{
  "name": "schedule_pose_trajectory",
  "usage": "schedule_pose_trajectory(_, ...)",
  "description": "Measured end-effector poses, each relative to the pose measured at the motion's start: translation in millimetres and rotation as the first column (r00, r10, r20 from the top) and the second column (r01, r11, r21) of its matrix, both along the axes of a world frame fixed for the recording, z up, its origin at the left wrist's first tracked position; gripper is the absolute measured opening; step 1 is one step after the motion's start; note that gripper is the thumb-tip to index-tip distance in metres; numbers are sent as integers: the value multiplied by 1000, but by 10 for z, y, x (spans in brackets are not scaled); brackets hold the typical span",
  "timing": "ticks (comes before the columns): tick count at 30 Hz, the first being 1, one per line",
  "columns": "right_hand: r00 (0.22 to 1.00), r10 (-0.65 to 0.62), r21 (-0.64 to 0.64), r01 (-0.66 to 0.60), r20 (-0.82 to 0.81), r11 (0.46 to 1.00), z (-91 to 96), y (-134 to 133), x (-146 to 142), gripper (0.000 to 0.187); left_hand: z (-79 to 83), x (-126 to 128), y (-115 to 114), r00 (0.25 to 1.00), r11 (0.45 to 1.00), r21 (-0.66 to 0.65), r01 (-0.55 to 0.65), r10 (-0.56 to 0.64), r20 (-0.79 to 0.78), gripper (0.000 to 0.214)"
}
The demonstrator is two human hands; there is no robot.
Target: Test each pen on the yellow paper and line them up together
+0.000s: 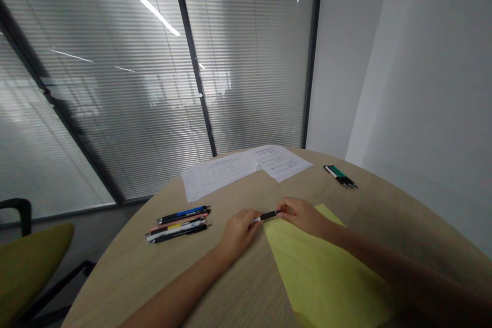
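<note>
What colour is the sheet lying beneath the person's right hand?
The sheet is pale yellow, as the head view shows.

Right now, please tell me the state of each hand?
Left hand: closed, holding one end of a black-and-white pen.
Right hand: closed, holding the other end of the pen.

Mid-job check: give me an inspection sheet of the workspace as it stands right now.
Surface: round light wood table.
Job's things: black pen with a white end, held between both hands.
Clutter: yellow sheet; printed papers; multicoloured pens; green-and-black pens.
Hands: left hand at the white end; right hand at the black end, over the yellow sheet.
Cables: nothing seen.
Surroundings: glass partition with blinds; white wall; olive chair.
</note>
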State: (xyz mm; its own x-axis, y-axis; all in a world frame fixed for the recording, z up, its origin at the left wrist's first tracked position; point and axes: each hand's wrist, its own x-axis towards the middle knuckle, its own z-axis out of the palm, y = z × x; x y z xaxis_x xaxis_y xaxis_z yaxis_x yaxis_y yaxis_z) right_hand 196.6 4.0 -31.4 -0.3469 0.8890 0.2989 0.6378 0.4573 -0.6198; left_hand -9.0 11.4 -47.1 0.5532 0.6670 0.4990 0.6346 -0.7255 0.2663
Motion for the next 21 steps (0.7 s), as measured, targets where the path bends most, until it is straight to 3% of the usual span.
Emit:
schedule_pose_trajectory(6, 995, 10, 2, -11, 102, 1000, -29, -27, -7, 36, -2, 7, -8, 998, 998, 27, 49, -48, -31, 14)
schedule_pose_trajectory(10, 997, -18, 44, 15, 70, 999, 27, -36, 12, 17, 9, 13, -7, 1000, 1000, 0, 23, -23, -4, 12)
schedule_pose_trajectory(15, 994, -17, 65, 10, 107, 998, 34, -41, 1, 9, 16, 12, -1, 1000, 1000, -20, 9, -9, 6, 12)
schedule_pose_trajectory(21, 984, -13, 11, 11, 177, 1000, -26, -38, -20, 33, 4, 11, -4, 998, 999, 4, 41, -40, -40, 13)
